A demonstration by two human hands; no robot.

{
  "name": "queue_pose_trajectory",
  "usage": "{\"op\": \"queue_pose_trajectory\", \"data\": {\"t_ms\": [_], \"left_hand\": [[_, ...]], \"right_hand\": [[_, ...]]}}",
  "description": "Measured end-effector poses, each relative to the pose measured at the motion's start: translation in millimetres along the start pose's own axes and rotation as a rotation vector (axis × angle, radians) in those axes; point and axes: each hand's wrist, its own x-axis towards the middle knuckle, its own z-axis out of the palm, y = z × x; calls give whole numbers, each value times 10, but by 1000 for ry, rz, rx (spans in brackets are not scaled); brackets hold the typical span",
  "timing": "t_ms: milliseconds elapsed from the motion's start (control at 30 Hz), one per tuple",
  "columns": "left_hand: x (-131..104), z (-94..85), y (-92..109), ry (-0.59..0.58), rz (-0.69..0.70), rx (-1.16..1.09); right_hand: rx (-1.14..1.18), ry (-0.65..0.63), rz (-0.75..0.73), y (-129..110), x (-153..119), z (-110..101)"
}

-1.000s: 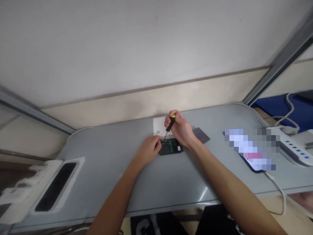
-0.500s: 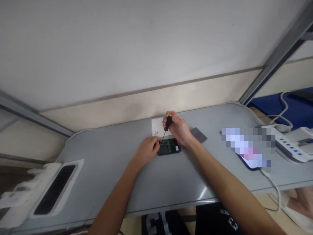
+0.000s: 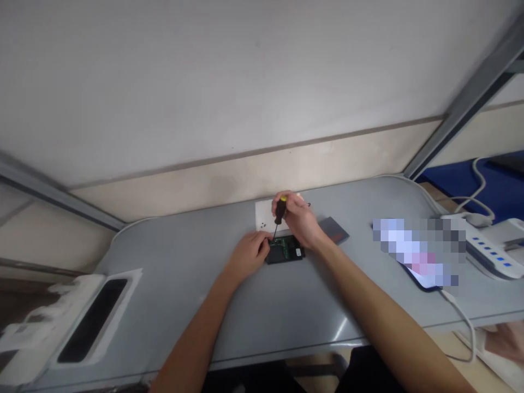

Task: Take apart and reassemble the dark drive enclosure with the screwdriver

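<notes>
A small black device with an exposed green circuit board [image 3: 286, 250] lies on the grey table. My left hand [image 3: 250, 254] grips its left end, fingers pressed together. In my right hand [image 3: 298, 218] is a black screwdriver with a yellow cap [image 3: 280, 212], held tilted, its tip at the board's upper left beside my left fingertips. Behind the device lies a white sheet [image 3: 264, 213] with several tiny dark pieces on it, partly covered by my right hand. A flat dark grey piece [image 3: 334, 230] rests just right of my right wrist.
On the right, a lit phone [image 3: 413, 256], blurred out in part, is plugged into a white cable near a white power strip [image 3: 491, 251]. A long black panel in a white frame [image 3: 93, 321] lies at the left. The wall [image 3: 245, 174] rises behind the table [image 3: 172, 245].
The whole view has shifted slightly, and the screwdriver handle has turned a little in my right hand. My left hand stays at the device.
</notes>
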Motion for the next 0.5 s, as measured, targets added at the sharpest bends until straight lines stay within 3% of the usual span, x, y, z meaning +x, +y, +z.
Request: {"op": "queue_pose_trajectory", "data": {"t_ms": [200,333,500], "left_hand": [[6,-11,17,-11,-4,2],[2,-6,6,-12,3,10],[0,-8,5,-4,5,-1]], "right_hand": [[114,53,-42,76,-10,98],[71,95,-51,57,-20,109],[-12,24,-20,-18,-10,40]]}}
